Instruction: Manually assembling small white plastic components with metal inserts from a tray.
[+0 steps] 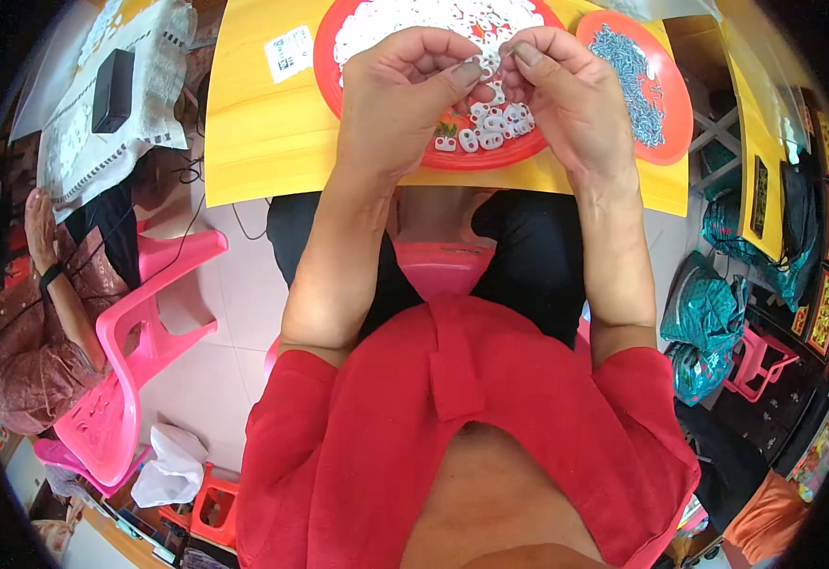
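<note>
Left grip (403, 87), right grip (571, 95), both pinching, close together

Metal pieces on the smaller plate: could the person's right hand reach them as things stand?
Probably yes: the right hand is close beside the smaller plate, where the metal pieces lie uncovered, with nothing visible between. Its fingertips seem busy above the white pieces, though.

Head-worn fisheye — downward; close

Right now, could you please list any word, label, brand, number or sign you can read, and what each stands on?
No text is legible.
White paper slip on the yellow tabletop: printed marks too small to read.
Patterned panels, far right: too blurred to tell whether they bear writing.
</note>
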Motion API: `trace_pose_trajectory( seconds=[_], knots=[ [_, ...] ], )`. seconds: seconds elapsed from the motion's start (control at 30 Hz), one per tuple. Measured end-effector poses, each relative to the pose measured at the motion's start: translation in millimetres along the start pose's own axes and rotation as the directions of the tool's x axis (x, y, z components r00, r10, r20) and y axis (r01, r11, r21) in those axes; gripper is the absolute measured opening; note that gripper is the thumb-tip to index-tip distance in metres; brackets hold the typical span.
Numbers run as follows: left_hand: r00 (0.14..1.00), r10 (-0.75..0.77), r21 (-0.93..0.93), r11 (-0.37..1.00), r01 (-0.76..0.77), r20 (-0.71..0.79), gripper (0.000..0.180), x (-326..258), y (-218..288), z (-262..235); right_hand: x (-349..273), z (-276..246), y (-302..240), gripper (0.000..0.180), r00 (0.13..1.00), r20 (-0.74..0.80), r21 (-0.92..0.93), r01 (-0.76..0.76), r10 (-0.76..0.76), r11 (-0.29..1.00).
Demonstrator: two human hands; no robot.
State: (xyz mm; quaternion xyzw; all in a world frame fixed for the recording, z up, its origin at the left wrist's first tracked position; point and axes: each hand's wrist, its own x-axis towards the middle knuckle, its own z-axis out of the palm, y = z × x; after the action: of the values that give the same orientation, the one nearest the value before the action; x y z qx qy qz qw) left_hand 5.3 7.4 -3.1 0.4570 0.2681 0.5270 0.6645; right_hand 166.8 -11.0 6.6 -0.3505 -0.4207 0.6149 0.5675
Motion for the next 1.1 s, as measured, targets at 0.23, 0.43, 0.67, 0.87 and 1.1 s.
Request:
trace_pose_trajectory(
  seconds=[0.23,0.43,0.67,0.87,1.1],
  knots=[
    [1.000,0.013,0.038,0.999,-0.013,-0.011,0.011,-0.9,-1.4,0.7,-6.6,25.5,4.2,0.014,0.992,-0.098,-0.066,0.072,-0.079,0.995],
    [1.000,0.018,0.089,0.996,-0.016,-0.018,0.010,-1.3,-0.6,1.5,-7.6,34.7,5.4,0.008,0.976,-0.188,-0.097,0.091,-0.108,0.991],
    [0.997,0.036,0.127,0.991,-0.027,-0.065,0.007,-3.2,0.8,4.8,-7.8,38.3,6.9,0.009,0.963,-0.215,-0.254,0.107,-0.164,0.961],
    [0.986,0.057,0.194,0.981,-0.026,-0.156,0.008,-7.3,1.6,10.7,-8.4,39.0,10.7,0.011,0.955,-0.230,-0.337,0.103,-0.188,0.936],
    [0.960,0.149,0.214,0.972,-0.098,-0.236,0.004,-9.2,-3.8,8.9,-4.3,48.6,21.2,0.010,0.939,-0.275,-0.252,0.134,-0.204,0.958]
  ],
)
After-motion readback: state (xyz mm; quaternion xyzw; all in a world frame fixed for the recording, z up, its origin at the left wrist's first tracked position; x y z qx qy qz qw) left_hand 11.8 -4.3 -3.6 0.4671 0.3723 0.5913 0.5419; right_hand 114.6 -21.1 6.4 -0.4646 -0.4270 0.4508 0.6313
